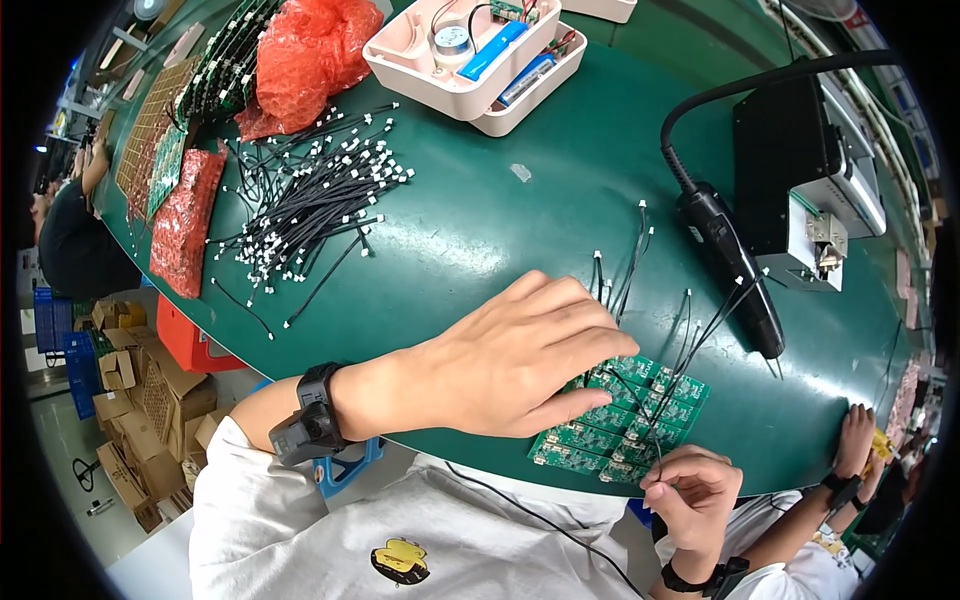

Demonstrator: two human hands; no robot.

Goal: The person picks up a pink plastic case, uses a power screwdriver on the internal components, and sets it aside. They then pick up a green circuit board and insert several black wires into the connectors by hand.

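A panel of green circuit boards [570, 438] lies at the table's near edge, with several thin black cables [690, 350] with white plugs standing up from it and across it. My left hand [520, 360] reaches over the panel's far left part, palm down. Its thumb and forefinger are apart above the boards; what lies under the other fingers is hidden. At the panel's near right corner, my right hand [695, 495] is closed in a pinch on a thin black cable [655, 440] that runs up over the boards.
A pile of black cables [310, 195] lies at the left beside red bubble wrap [310, 60]. Pinkish-white housings [440, 85] with blue batteries stand at the back. A black soldering iron [735, 270] rests right, near a black box [780, 150]. Another person's hand [855, 440] is at far right.
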